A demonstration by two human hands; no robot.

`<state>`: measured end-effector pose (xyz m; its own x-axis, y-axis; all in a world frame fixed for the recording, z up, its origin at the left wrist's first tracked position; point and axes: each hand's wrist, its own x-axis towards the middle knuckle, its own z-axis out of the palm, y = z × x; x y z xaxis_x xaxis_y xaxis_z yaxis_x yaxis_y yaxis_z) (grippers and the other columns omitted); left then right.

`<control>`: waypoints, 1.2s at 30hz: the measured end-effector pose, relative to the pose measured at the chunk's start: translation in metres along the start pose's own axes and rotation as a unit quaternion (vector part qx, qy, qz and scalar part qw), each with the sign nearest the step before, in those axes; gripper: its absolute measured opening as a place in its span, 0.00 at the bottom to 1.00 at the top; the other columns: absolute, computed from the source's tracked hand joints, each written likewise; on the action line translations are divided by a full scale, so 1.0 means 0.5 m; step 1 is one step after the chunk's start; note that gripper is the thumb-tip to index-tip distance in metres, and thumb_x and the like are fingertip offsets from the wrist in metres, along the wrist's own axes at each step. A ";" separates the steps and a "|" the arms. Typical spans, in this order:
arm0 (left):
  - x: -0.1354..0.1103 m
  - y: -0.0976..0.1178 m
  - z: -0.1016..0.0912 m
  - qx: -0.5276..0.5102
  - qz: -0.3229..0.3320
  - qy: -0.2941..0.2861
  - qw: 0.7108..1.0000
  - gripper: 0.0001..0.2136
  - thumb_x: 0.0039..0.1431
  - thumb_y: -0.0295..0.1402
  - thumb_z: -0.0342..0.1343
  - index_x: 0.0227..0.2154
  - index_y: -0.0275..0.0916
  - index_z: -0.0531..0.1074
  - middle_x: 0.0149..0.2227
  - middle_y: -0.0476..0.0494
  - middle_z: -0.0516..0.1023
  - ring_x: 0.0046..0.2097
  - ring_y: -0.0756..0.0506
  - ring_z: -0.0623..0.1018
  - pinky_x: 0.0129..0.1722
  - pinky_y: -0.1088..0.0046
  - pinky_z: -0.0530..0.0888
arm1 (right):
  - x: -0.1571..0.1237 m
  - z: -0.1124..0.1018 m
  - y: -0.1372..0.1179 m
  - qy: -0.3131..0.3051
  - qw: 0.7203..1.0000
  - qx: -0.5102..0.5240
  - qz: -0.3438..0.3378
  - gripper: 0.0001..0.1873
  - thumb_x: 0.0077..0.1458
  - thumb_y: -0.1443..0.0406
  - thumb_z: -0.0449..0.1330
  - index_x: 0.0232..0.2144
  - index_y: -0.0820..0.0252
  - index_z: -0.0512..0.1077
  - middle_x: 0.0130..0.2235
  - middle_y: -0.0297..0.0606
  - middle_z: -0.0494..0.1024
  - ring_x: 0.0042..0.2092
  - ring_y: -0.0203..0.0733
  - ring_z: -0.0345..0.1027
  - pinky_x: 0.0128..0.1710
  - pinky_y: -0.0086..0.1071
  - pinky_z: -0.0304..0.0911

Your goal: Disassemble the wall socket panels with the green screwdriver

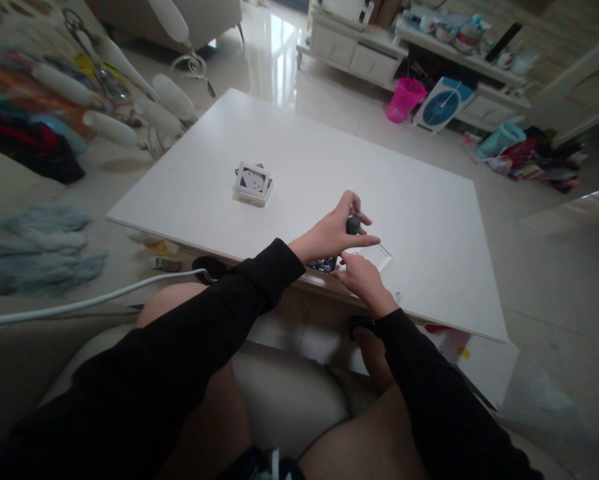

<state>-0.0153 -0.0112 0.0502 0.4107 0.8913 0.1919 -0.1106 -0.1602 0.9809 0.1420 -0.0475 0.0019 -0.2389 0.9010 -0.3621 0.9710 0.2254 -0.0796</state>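
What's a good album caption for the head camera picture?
Left hand at a dark knob, right hand at a black piece, white table below.

Open tabletop (295, 208) between plates (253, 183) and hands (331, 233) (362, 277)

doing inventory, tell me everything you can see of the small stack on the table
The stack has a white frame on top, grey and white shapes in its opening, dark corners poking out beneath, and a pale base. It looks like plastic; pieces lie askew. It rests on the table, to the left, touching nothing else. Details are too small to tell.
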 end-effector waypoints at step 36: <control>0.016 0.013 -0.039 0.121 0.052 0.167 0.977 0.09 0.59 0.31 0.63 0.42 0.36 0.74 0.40 0.42 0.82 0.41 0.46 0.79 0.43 0.66 0.78 | 0.015 0.000 0.011 0.072 0.993 0.094 -0.026 0.09 0.63 0.64 0.64 0.46 0.55 0.76 0.47 0.38 0.80 0.43 0.43 0.73 0.41 0.33 0.61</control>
<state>-0.0303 0.0033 0.0572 0.0869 0.9468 0.3099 0.0976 -0.3176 0.9432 0.1454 -0.0393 -0.0014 -0.2749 0.9364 -0.2180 0.9388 0.2126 -0.2709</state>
